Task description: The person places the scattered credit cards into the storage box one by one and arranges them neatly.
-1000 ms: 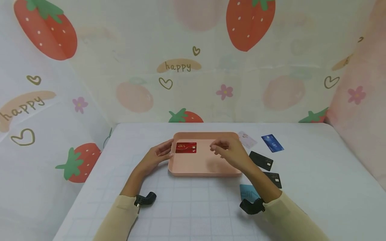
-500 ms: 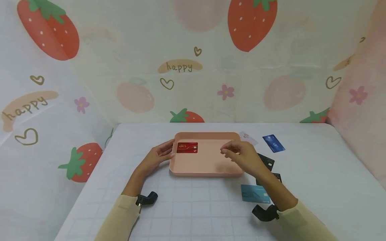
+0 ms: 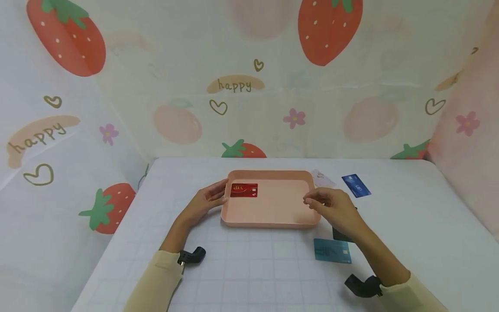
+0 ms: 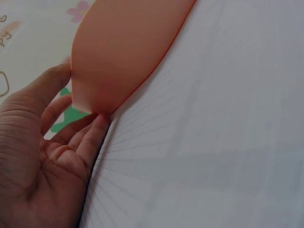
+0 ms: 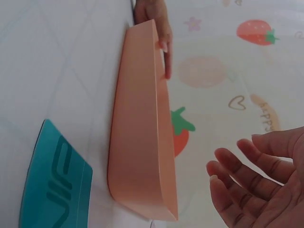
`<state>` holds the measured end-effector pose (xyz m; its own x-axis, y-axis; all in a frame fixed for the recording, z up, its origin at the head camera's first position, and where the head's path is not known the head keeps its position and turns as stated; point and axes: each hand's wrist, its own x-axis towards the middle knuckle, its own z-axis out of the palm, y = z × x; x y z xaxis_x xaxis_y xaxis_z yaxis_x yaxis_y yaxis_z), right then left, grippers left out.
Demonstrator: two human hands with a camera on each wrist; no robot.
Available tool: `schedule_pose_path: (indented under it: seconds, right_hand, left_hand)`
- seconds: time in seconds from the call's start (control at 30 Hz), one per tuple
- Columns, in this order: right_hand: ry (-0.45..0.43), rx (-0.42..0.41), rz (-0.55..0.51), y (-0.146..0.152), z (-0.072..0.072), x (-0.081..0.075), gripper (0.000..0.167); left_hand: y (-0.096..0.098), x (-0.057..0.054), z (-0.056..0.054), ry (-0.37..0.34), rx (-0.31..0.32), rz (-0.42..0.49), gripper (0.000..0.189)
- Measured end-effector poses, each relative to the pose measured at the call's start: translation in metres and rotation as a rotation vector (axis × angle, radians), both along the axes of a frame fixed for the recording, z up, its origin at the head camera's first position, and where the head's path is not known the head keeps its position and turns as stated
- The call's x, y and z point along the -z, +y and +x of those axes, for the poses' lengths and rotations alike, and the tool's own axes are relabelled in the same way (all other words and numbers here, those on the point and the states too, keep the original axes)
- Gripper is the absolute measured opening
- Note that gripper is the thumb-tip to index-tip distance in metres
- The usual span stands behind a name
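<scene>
A shallow pink tray (image 3: 280, 206) lies on the table, with a red VIP card (image 3: 244, 193) flat near its far left corner. My left hand (image 3: 200, 203) holds the tray's left end; in the left wrist view its thumb reaches over the rim and other fingers touch the outer wall. Over the tray's right edge hovers my right hand (image 3: 343, 212), fingers loosely bent with nothing between them. In the right wrist view this hand (image 5: 256, 180) is apart from the tray. A teal card (image 3: 332, 251) lies below it, and a black card (image 3: 341, 235) shows partly from under the hand.
Right of the tray's far corner lie a pale pink card (image 3: 323, 178) and a blue card (image 3: 356, 185). The white tablecloth (image 3: 253, 268) carries a faint grid. Printed fabric walls (image 3: 273, 99) stand at the back and sides.
My right hand has moved right, from above the tray's inside to its right edge, and now covers more of the black cards. The teal card has come into full view. My left hand stays put.
</scene>
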<state>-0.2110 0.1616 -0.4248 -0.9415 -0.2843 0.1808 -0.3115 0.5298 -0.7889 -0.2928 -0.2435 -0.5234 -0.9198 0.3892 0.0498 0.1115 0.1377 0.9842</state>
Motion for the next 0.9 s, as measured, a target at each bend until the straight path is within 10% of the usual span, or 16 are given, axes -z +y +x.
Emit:
schedule_pose_path:
  seconds: [0.9]
  right_hand:
    - [0.023, 0.011, 0.157, 0.031, 0.016, 0.010, 0.016]
  left_hand:
    - [0.002, 0.000, 0.000, 0.006, -0.011, -0.013, 0.066]
